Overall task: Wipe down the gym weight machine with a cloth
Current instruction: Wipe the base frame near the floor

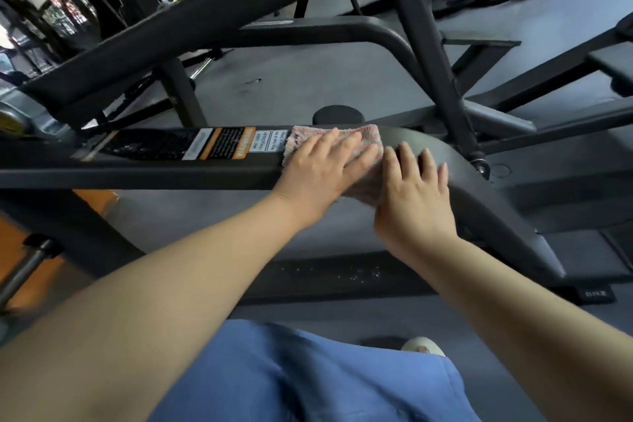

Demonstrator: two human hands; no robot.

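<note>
Blue shorts (308,380) are filling my lower view. I am pressing my left hand (318,169), fingers straight, onto the pink cloth (368,135), pinning it to the machine's black frame beam (171,175); my right hand (416,195), fingers relaxed, is steadying its dangling edge.

Head view, looking down, close.

A pale pink, folded cloth (342,140) lies flat on the dark grey frame bar of the weight machine (171,175), just beside its orange-and-white warning labels, where the bar curves downward.
</note>
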